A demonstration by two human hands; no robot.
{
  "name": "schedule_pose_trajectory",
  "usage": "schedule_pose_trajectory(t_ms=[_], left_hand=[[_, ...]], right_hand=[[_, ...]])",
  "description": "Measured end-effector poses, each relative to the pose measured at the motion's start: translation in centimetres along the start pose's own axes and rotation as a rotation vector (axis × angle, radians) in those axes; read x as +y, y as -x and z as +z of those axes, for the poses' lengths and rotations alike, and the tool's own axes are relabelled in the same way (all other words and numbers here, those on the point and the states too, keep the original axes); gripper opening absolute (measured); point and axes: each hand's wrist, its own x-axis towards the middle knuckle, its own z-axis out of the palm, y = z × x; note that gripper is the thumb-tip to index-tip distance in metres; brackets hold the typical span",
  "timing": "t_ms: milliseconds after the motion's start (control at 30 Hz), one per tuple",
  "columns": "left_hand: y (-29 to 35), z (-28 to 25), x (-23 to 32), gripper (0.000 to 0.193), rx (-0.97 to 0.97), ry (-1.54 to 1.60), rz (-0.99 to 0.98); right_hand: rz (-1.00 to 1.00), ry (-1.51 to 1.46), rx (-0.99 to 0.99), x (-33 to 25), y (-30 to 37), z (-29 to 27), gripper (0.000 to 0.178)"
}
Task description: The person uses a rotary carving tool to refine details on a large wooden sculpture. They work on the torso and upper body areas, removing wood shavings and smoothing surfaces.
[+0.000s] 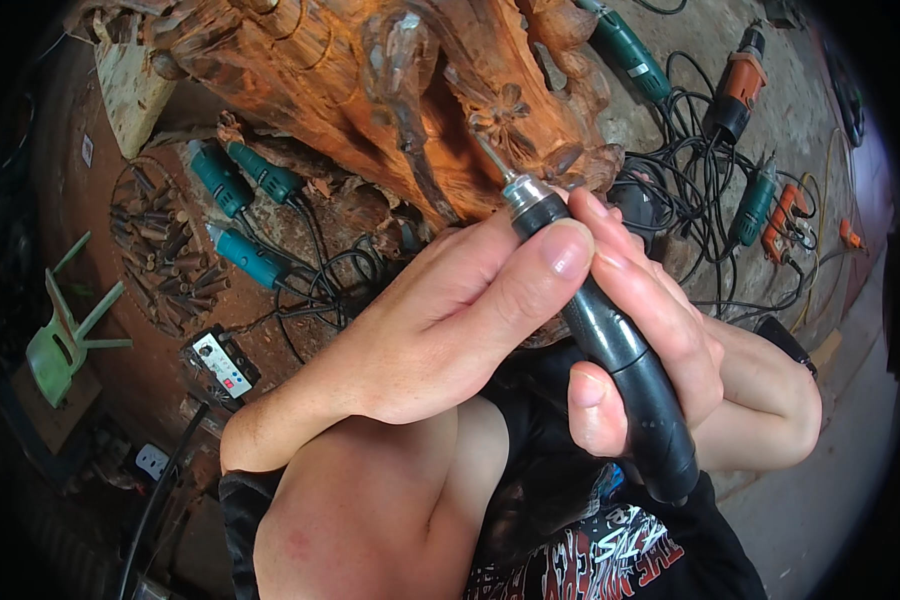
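Both my hands are closed round a black pen-shaped rotary carving tool (620, 345) with a silver collar and a thin metal bit. My left hand (430, 320) presses its thumb on the front of the grip; its other fingers are mostly hidden. My right hand (675, 320) wraps the body from the right side. The bit points up and left at a reddish-brown wood carving (360, 150), close to a carved flower (505, 105) in relief. Whether the tip touches the wood, I cannot tell.
Several green power tools (255, 258) lie left of the carving, beside a heap of short brown pieces (165, 250). A control box (220, 365) and a light-green plastic chair (60, 340) are farther left. Tangled black cables (695, 180) and an orange-black power tool (738, 90) lie right.
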Motion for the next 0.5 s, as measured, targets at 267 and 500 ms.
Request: schedule_pose_trajectory(t_ms=[267,500], left_hand=[[0.25,0.68,0.49,0.041,0.072,0.119,-0.124],[0.22,0.59,0.31,0.043,0.054,0.113,-0.130]], right_hand=[[-0.006,-0.041,0.000,0.31,0.19,-0.02,0.058],[-0.018,-0.057,0.036,0.45,0.42,0.27,0.057]])
